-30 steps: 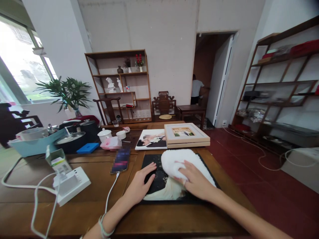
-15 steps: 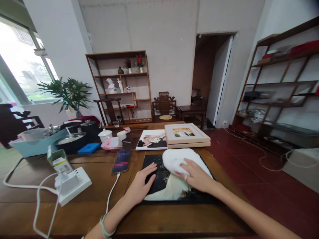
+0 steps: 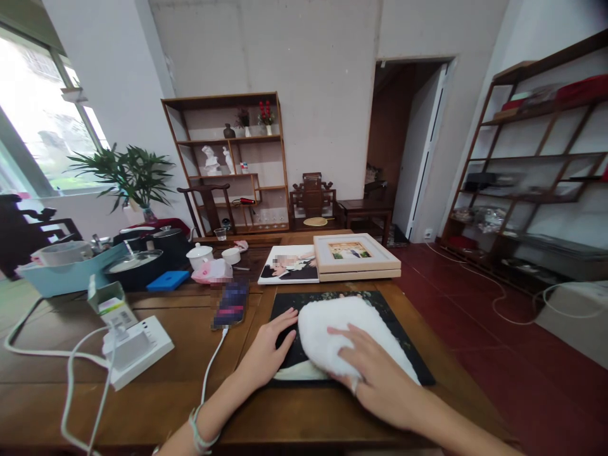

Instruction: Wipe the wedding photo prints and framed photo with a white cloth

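Note:
A dark photo panel [image 3: 399, 324] with a pale dress printed on it lies flat on the wooden table in front of me. My right hand [image 3: 373, 364] presses a fluffy white cloth [image 3: 327, 320] onto the panel, its fingers sunk into the pile. The cloth hides most of the picture. On the panel's left side rests my left hand [image 3: 273, 345], fingers stretched out over the edge and holding nothing.
Beyond the panel lie a white photo print [image 3: 291, 269] and stacked wooden frames [image 3: 357, 256]. Left are a phone [image 3: 230, 304] on a charging cable, a white power strip [image 3: 142, 351], a blue box [image 3: 168, 280], a teapot [image 3: 198, 253] and a pot [image 3: 133, 266].
My right hand has drawn the white cloth toward me, from the panel's upper part to its lower part. The panel's top edge has come into view; my left hand has hardly moved.

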Motion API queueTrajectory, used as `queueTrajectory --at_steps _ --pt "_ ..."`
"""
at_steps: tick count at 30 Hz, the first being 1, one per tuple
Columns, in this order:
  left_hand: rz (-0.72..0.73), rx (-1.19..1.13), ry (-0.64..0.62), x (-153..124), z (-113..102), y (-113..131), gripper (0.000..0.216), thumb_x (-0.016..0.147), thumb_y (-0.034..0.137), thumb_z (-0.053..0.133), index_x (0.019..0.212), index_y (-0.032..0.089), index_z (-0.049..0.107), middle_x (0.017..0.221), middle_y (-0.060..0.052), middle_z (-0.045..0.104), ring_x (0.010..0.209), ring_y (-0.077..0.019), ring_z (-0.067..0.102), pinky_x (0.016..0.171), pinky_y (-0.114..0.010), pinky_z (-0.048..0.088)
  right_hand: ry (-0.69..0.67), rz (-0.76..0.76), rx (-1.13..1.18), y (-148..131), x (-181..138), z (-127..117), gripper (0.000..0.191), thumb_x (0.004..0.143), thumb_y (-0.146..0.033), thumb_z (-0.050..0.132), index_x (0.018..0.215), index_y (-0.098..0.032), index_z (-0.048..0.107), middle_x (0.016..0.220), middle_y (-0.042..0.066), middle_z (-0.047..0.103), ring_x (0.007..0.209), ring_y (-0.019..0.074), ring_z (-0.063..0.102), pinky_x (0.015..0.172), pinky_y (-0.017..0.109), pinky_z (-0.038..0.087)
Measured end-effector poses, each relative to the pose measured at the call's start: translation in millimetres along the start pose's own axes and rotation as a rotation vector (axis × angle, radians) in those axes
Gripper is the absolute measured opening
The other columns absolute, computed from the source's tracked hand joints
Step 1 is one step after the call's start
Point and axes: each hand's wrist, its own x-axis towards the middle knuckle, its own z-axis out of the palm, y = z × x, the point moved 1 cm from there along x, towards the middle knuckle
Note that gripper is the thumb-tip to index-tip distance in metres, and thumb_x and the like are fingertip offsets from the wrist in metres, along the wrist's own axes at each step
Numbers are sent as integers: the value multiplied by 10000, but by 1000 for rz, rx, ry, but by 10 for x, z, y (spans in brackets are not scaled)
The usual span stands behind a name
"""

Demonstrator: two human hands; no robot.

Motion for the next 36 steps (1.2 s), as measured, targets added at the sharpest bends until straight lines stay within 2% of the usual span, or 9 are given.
queueTrajectory --at_steps 3,6,10,15,20,24,28,32,36 --pt "10 -14 -5 2 -7 3 305 844 202 431 1113 211 576 1225 -51 550 1180 -191 456 1006 -401 355 -115 2 64 -205 -180 -37 175 793 -234 478 888 -199 621 1210 84 536 1257 227 289 1055 418 177" --pt "9 -12 -7 2 -5 1 302 845 205 432 1109 203 580 1220 -54 554 1181 -189 455 1007 -391 355 -105 7 75 -174 -169 -72 205 827 -273 451 940 -211 610 1217 67 531 1247 230 307 1039 408 219" --pt "-4 -7 16 -1 3 3 293 836 210 454 1098 200 587 1217 -58 557 1170 -194 467 1005 -392 354 15 76 1 172 97 -68 288 869 -365 381 942 -195 601 1192 83 543 1179 254 393 973 404 304" --pt "-6 -34 49 -7 -10 28 279 835 231 465 1081 199 591 1198 -54 573 1157 -198 481 996 -393 365 91 128 -70 571 573 -80 303 879 -338 358 950 -180 606 1067 77 614 1055 259 493 933 404 321" --pt "-65 -85 62 -13 -31 45 364 899 284 355 1246 223 443 1318 -31 457 1232 -175 385 1047 -380 285 117 74 -78 487 800 12 269 869 -281 385 950 -159 610 1077 105 605 1058 250 486 952 424 282" --pt "-116 -148 143 -26 -23 5 437 920 316 283 1341 199 285 1404 -40 321 1284 -170 288 1076 -363 212 53 -94 -34 152 639 127 205 815 -298 497 935 -189 623 1225 90 521 1189 201 383 1029 378 197" --pt "-159 -160 190 -26 -21 -11 445 923 325 255 1339 171 287 1399 -62 328 1278 -176 300 1072 -372 218 -48 -245 110 -104 319 51 152 812 -276 507 876 -208 626 1223 66 528 1212 175 364 1056 363 168" --pt "-98 -106 99 -4 -26 21 359 902 306 325 1179 185 518 1252 -67 525 1196 -201 433 1016 -394 329 -157 -140 201 -69 35 -111 218 837 -354 470 944 -237 619 1243 38 512 1242 208 320 1043 383 213" --pt "-32 -50 31 6 -18 32 266 862 255 413 1001 207 634 1176 -51 588 1176 -223 458 988 -429 363 -146 136 189 261 -109 -170 369 841 -480 400 1017 -230 607 1247 67 502 1251 263 294 1013 436 247"
